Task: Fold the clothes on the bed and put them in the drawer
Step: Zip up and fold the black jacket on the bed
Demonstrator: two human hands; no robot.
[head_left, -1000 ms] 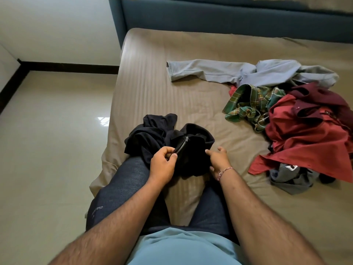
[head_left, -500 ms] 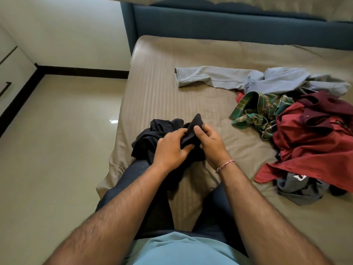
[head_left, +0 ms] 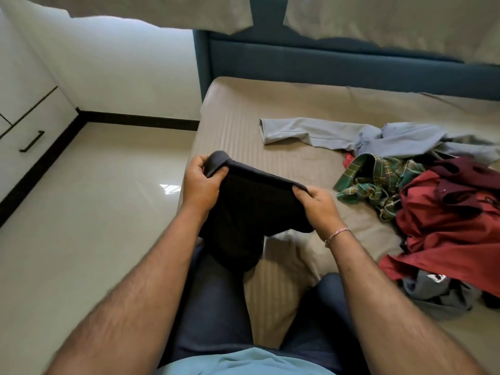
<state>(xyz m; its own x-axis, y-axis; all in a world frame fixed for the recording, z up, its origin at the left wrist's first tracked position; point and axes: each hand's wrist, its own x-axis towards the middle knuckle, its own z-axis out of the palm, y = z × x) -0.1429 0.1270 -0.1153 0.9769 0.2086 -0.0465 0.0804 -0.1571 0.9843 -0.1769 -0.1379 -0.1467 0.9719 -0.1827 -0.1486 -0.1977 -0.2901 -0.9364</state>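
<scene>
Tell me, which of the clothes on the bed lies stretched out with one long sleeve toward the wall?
The light blue shirt, farthest from the person. Its sleeve lies flat across the sheet, while the green checked shirt and the red shirt are bunched in a heap.

Seated on near edge of bed (head_left: 235, 125), knees forward. Garment (head_left: 251, 212) held up over left knee, left hand (head_left: 201, 182) at its left top corner, right hand (head_left: 315, 205) at its right. Heap of clothes (head_left: 446, 226) right of hands on mattress; long-sleeved shirt (head_left: 351, 135) behind heap, sleeve stretched leftward. Headboard (head_left: 311, 60) at far end. Drawer unit (head_left: 24, 115) far left across floor (head_left: 94, 212).
</scene>
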